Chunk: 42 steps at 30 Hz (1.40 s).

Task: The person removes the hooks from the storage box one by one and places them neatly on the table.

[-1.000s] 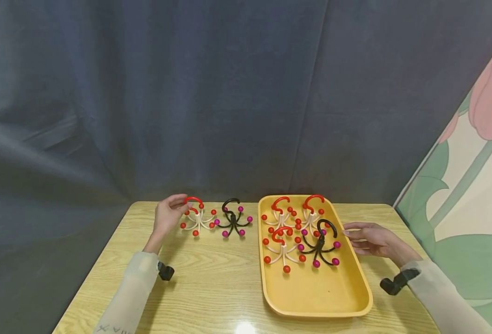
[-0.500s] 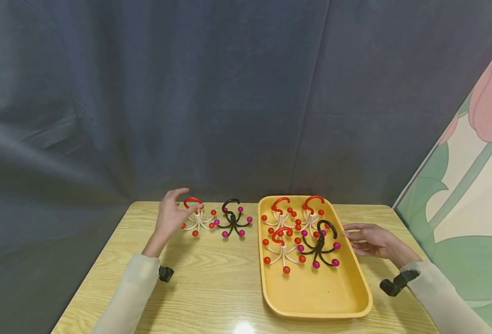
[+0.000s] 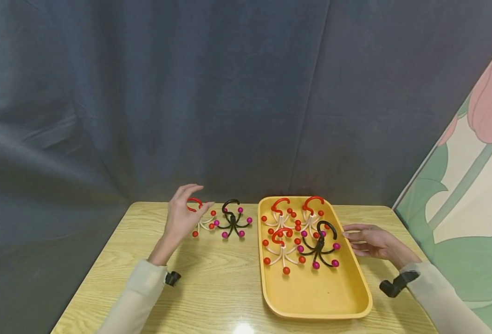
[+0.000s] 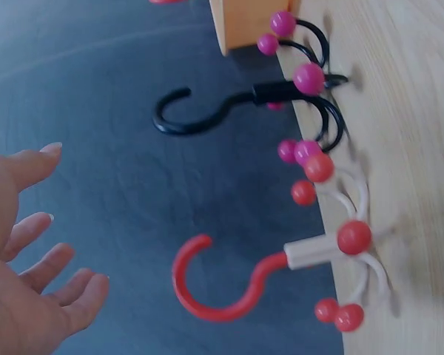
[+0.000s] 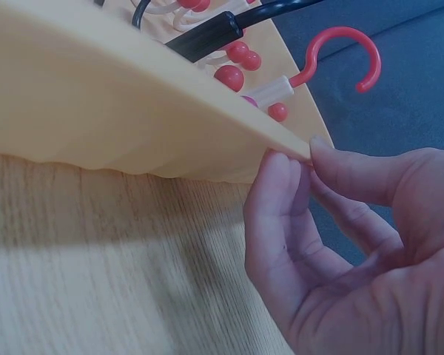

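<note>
My left hand point(image 3: 180, 221) hovers, fingers spread from the thumb and holding nothing, above a red-and-white hook hanger point(image 4: 311, 251) with ball-tipped arms. That hanger stands on the table, partly hidden behind the hand in the head view. Beside it is a black hook hanger point(image 3: 233, 221) with magenta balls. My right hand point(image 3: 373, 242) pinches the side rim of a yellow tray point(image 3: 319, 316) between thumb and fingers, as the right wrist view shows. Inside the tray stand several hangers: red-and-white ones, including a nearer one point(image 3: 283, 249), and a black one point(image 3: 320, 243).
The wooden table point(image 3: 212, 278) ends at a dark curtain point(image 3: 229, 116) behind the hangers. A flower-patterned panel point(image 3: 471, 222) rises at the right. The front part of the tray shows its bare floor.
My left hand has moved right and slightly up, its thumb and fingers coming off the red-and-white hook and spreading apart. The right hand and the tray have stayed put.
</note>
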{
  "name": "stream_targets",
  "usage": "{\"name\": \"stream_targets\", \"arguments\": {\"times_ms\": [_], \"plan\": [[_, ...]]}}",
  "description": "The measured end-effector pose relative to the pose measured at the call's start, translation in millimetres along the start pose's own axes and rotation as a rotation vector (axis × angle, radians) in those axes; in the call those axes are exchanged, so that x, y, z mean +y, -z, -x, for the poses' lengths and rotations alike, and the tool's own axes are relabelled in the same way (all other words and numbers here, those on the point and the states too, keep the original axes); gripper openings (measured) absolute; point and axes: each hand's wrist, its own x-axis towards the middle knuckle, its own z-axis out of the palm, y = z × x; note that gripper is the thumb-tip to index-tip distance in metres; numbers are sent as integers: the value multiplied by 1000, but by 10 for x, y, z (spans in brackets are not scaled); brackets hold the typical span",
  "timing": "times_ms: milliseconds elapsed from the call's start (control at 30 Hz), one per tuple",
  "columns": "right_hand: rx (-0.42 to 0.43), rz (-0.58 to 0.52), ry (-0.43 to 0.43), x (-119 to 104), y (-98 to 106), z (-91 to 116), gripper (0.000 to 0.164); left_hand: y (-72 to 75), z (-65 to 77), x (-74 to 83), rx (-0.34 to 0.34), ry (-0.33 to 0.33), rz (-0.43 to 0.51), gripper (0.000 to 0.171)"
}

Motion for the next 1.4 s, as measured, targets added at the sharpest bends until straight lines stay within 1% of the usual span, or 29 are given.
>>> {"name": "stream_targets", "arguments": {"times_ms": [100, 200, 333, 400, 500, 633, 767, 867, 1000, 1133, 1233, 1400], "plan": [[0, -2, 1, 1, -4, 10, 29, -28, 15, 96, 17, -40, 22, 43], [0, -2, 3, -2, -8, 19, 28, -60, 35, 177, 19, -59, 49, 38], [-2, -5, 2, -2, -5, 16, 27, -111, 57, 270, 7, -59, 104, 36], [0, -8, 0, 2, -3, 9, 26, -140, 65, 317, -7, -52, 149, 34], [2, -5, 1, 12, 1, -6, 27, -188, 78, 389, -47, -14, 211, 26], [-7, 0, 3, 29, 13, -31, 26, -263, 100, 480, -114, 61, 267, 15], [-23, -16, 4, 28, 21, -32, 22, -343, 109, 564, -190, 142, 346, 15], [-30, -32, 7, 22, 23, -22, 20, -409, 118, 619, -245, 190, 386, 17], [-27, -27, 5, 12, 24, -16, 21, -490, 139, 672, -298, 227, 408, 21], [-15, -11, 1, 8, 13, -11, 27, -564, 170, 715, -358, 269, 438, 27], [-15, -3, 4, 14, 9, -7, 30, -620, 184, 741, -399, 281, 441, 31], [-3, -4, -1, 17, -2, -7, 26, -692, 200, 759, -441, 280, 462, 35]]}}
